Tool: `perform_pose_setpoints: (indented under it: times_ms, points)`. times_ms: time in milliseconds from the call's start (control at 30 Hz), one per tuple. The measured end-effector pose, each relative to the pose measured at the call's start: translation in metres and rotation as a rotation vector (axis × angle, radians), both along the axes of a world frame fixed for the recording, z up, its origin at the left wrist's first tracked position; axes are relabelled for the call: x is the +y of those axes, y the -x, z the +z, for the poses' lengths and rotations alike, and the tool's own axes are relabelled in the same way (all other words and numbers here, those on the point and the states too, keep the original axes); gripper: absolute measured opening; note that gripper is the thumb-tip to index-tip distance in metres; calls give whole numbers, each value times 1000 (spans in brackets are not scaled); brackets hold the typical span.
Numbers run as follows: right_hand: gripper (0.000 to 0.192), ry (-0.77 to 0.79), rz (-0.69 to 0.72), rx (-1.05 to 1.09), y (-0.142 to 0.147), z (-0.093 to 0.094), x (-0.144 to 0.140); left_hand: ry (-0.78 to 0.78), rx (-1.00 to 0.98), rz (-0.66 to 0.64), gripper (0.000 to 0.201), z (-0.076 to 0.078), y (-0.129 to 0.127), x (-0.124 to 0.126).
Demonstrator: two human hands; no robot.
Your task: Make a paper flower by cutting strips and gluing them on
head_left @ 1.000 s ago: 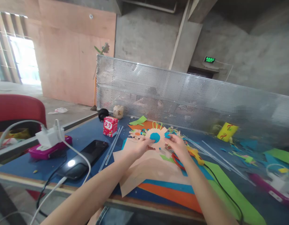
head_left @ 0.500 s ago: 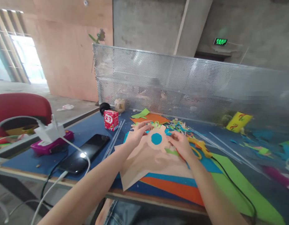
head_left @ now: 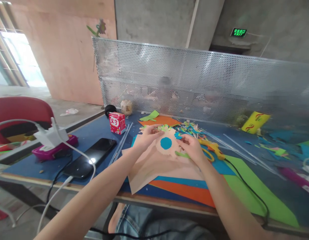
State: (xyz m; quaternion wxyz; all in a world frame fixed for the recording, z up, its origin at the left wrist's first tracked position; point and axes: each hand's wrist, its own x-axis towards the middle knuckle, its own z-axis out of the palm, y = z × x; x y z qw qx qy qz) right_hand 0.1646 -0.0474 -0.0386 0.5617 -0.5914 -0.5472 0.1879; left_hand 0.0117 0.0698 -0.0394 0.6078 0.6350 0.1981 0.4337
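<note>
Paper flower [head_left: 167,144] between both hands' fingers [head_left: 181,141]

Your hands rest on matt, soft-looking craft sheet: a peach flower cutout [head_left: 167,145] with a blue centre. At ten o'clock lies a glossy black phone [head_left: 90,162]; at twelve, a perforated bare-metal screen [head_left: 194,83].

Black phone [head_left: 90,157], red carton [head_left: 117,122], white charger [head_left: 51,136], perforated metal screen [head_left: 194,83], red chair [head_left: 19,115]
</note>
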Motion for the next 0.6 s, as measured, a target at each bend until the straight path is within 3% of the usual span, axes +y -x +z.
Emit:
perform_pose_setpoints:
  times_ms: [333,600]
  points:
    - [21,13,-26,-59,0,-5,1,-68,-31,-3,41,2,0,-3]
    - [21,9,-34,-68,0,-4,1,-50,-44,-21,46,1,-1,-2]
